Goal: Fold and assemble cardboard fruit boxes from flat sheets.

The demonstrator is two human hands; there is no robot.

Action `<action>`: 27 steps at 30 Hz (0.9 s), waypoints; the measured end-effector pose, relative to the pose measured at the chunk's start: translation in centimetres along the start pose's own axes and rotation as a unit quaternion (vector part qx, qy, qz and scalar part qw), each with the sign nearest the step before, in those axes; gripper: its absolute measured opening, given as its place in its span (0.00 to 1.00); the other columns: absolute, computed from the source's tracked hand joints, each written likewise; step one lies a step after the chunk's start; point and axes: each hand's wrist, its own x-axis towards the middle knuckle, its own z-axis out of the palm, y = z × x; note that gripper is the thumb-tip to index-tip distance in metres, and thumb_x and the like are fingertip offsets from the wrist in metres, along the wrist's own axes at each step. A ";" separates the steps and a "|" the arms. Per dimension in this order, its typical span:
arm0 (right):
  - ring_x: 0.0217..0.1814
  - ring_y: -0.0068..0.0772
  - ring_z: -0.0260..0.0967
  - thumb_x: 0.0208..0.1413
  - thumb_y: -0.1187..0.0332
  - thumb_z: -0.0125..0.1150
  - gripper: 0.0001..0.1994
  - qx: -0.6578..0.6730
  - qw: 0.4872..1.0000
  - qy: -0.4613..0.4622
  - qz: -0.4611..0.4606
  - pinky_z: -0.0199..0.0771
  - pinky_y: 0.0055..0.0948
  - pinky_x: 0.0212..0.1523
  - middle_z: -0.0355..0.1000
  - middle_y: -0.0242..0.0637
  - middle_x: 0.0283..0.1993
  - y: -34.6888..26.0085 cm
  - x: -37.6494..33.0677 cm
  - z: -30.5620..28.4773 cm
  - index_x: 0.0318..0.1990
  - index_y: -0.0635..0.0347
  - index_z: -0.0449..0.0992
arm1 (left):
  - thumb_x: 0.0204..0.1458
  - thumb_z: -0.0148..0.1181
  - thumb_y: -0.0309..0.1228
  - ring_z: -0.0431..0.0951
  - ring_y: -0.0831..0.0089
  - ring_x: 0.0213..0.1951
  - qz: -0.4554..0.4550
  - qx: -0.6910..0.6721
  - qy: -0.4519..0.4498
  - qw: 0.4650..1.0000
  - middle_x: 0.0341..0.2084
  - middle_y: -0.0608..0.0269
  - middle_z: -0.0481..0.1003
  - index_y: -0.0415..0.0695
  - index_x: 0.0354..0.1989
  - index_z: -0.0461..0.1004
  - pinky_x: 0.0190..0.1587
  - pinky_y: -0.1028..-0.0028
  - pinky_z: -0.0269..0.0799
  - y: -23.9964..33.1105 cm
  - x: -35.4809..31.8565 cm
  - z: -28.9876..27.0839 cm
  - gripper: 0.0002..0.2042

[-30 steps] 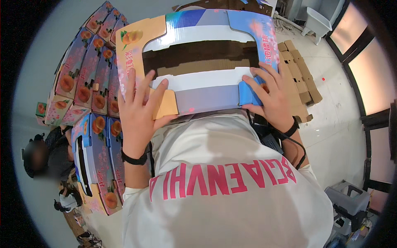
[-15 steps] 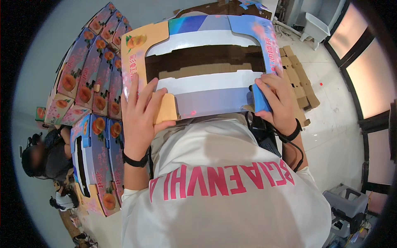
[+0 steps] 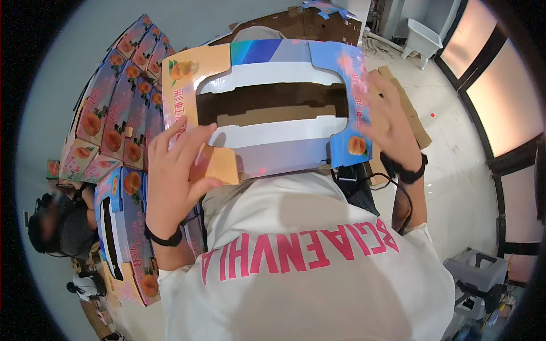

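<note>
In front of my body is a cardboard fruit carton (image 3: 273, 156) with a wide slot open in its top, printed in yellow, blue and purple with peaches. My left hand (image 3: 173, 187) rests against its near left corner, fingers stretched out and thumb apart, beside a yellow corner flap (image 3: 220, 165). At the carton's right side, my right hand (image 3: 395, 122) is off the blue corner flap (image 3: 350, 149). Its fingers look stretched out, though motion blurs them. That blue flap lies flat over the near right corner.
Peach-printed cartons (image 3: 111, 108) are stacked at the left, with another carton (image 3: 122, 227) standing nearer. A person (image 3: 71, 219) is beyond them. Flattened cardboard (image 3: 412, 113) lies on the floor at right. A grey plastic crate (image 3: 478, 273) sits at lower right, and a white tub (image 3: 422, 40) stands far right.
My right hand has let go of the blue corner flap and moved outward to the right. The carton has shifted slightly lower and left in view. My left hand has loosened at its corner.
</note>
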 end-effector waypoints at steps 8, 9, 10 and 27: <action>0.71 0.52 0.64 0.56 0.47 0.76 0.43 0.068 0.993 -0.052 0.079 0.68 0.46 0.70 0.68 0.51 0.68 4.4 8.2 1.5 0.77 0.52 0.68 | 0.53 0.74 0.39 0.72 0.49 0.66 0.046 -0.100 -0.005 0.994 0.64 0.50 0.75 0.46 0.73 0.69 0.70 0.57 0.63 -5.0 8.6 -1.6 0.37; 0.68 0.51 0.66 0.56 0.45 0.75 0.44 0.004 0.996 -0.058 0.064 0.70 0.44 0.68 0.70 0.50 0.64 4.2 8.9 1.9 0.77 0.53 0.68 | 0.53 0.75 0.40 0.71 0.50 0.67 0.101 -0.076 0.024 0.992 0.64 0.49 0.74 0.45 0.73 0.69 0.70 0.56 0.65 -5.9 10.0 -1.6 0.38; 0.61 0.46 0.70 0.56 0.43 0.75 0.41 -0.019 0.998 -0.057 0.029 0.74 0.43 0.63 0.71 0.45 0.58 4.0 9.3 2.1 0.75 0.49 0.71 | 0.53 0.75 0.40 0.71 0.50 0.67 0.100 -0.076 0.021 0.992 0.64 0.49 0.74 0.45 0.73 0.69 0.70 0.56 0.65 -6.7 11.4 -1.3 0.38; 0.65 0.41 0.73 0.54 0.57 0.81 0.38 0.221 0.970 0.002 0.101 0.73 0.38 0.66 0.73 0.41 0.67 3.6 8.6 1.5 0.72 0.54 0.73 | 0.55 0.76 0.29 0.82 0.66 0.49 0.030 -0.232 0.061 0.970 0.49 0.55 0.82 0.42 0.69 0.71 0.53 0.67 0.80 -9.1 10.4 0.9 0.32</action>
